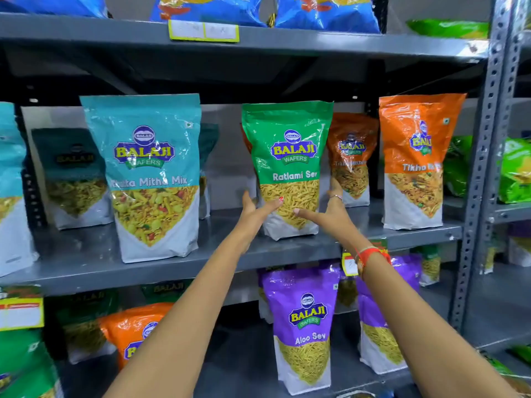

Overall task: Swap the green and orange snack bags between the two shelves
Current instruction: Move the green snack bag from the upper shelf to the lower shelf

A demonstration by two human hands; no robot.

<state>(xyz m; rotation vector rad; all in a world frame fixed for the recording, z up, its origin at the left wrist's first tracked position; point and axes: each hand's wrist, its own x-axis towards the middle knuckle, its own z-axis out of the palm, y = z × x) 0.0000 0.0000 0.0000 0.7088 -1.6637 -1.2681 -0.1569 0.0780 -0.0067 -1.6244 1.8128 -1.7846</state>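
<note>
Both hands (254, 208) (330, 209) clasped green bag (288, 168) low | glossy, light, crushable | upper shelf (258, 254), orange bags (413, 162) right

Bright overhead light glints off the glossy green bag (288, 156); deep shadow sits under the upper shelf (258, 44). Edges bow, corners go soft.

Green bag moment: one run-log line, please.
hands: left hand + right hand clasping green Ratlami Sev bag | place: middle shelf | bag: upright
</note>
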